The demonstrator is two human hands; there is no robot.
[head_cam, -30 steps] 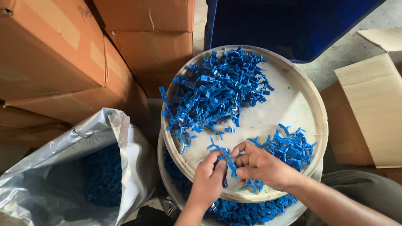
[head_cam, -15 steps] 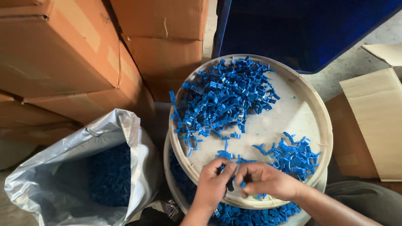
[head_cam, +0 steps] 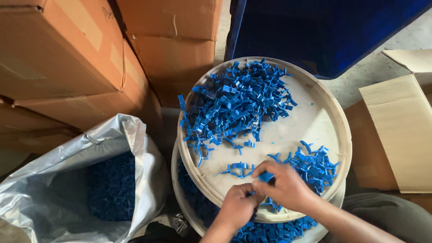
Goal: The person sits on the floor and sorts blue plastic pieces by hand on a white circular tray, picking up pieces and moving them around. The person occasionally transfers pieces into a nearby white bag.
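At the lower centre of the frame, the left hand (head_cam: 237, 206) and the right hand (head_cam: 284, 185) meet over the near rim of the round tray (head_cam: 335, 118). Both are closed narrow, pinching one blue plastic clip (head_cam: 266, 177) between their fingertips; its exact seating in the fingers cannot be told.

Just left of the hands a single separated clip piece (head_cam: 237, 169) lies flat on bare tray. To the right, touching the right hand, sits the small pile (head_cam: 315, 164). Farther up, the large pile (head_cam: 238, 101) covers the tray's upper left. Judged from this, most of the stock is unhandled and only a modest share is through.

Below the tray, a white tub (head_cam: 186, 211) holds more blue pieces. At lower left the silver bag (head_cam: 67, 180) stands open, partly filled. Cardboard boxes (head_cam: 58, 58) and a blue bin (head_cam: 324, 31) lie beyond.

Against the picture half a second ago, the hands have shifted slightly right, and the lone piece now lies clear of them.
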